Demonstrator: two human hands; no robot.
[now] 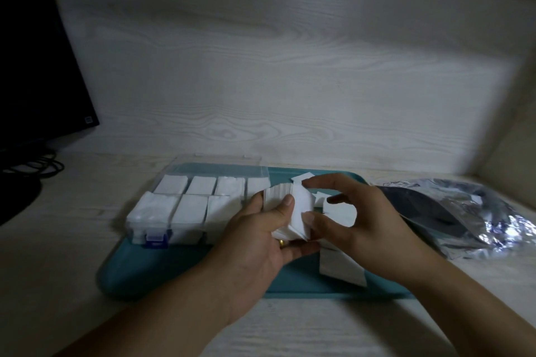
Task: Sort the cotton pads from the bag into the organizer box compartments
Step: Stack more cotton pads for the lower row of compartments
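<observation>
— White cotton pads, a square stack (285, 211): where?
— I see my left hand (261, 243) gripping it, right hand (356, 220) pinching its edge, above the teal plastic tray (179, 275).
— Beyond?
— Clear compartmented organizer box (185, 206) left, crinkled silver bag (464, 211) right.

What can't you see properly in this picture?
Head view only:
- Right end of the organizer box: hidden behind the left hand and its stack of cotton pads.
- Inside of the bag: blurred, crumpled and dark, so any pads left cannot be told.
- Black monitor: cut off by the left edge.
- Right hand: it touches the stack; its grip is unclear.
</observation>
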